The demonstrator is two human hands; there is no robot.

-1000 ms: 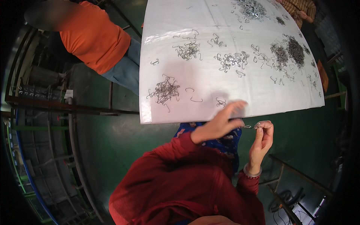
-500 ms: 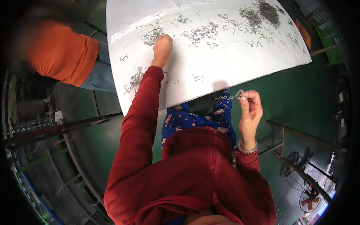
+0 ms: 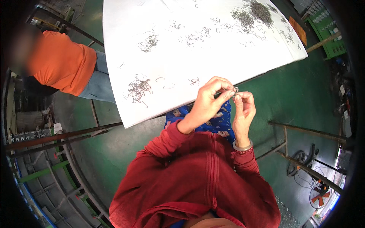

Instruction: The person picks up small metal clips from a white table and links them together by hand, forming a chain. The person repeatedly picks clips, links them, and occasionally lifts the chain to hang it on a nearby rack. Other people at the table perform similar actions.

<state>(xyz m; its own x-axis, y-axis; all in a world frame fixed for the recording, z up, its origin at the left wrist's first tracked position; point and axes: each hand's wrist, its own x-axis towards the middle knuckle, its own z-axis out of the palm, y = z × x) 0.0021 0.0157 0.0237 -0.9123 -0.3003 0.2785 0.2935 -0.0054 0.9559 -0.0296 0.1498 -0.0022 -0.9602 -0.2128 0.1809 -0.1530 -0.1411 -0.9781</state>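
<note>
Two bare hands, L hand [image 3: 208,100] & R hand [image 3: 244,114], meet at the fingertips by the near edge of a white flat-topped table [image 3: 175,70]. Both are closed in a thumb-&-finger pinch on a small grey metal piece [image 3: 236,90]; fingers hide most of it, so can't tell if it's 1 part or several joined. Piece is tiny & thin, so a fingertip pinch prob. gives finer control than a full grip. It's held out in front of the maroon zip-up jacket [image 3: 171,174], above the blue patterned trousers [image 3: 222,123], prob. to keep it in easy view & off the piles.

On the tabletop, near L corner: a loose heap of dark bent-wire hooks [image 3: 139,90], w/ a single curved wire hook [image 3: 160,79] just beside it. A small cluster of crossed wire hooks [image 3: 194,81] lies nearer L hand. Farther back: a 2nd tangled wire heap [image 3: 149,43], a scattered grey metal group [image 3: 197,37] &, toward the far R, a dense dark pile [image 3: 261,12]. Gaps btwn them look deliberate, prob. so kinds don't mix & bits pick up easily.

R wrist wears a pale round bangle [image 3: 243,146]. Off to L, a co-worker in an orange top [image 3: 66,62] stands beside the table.
</note>
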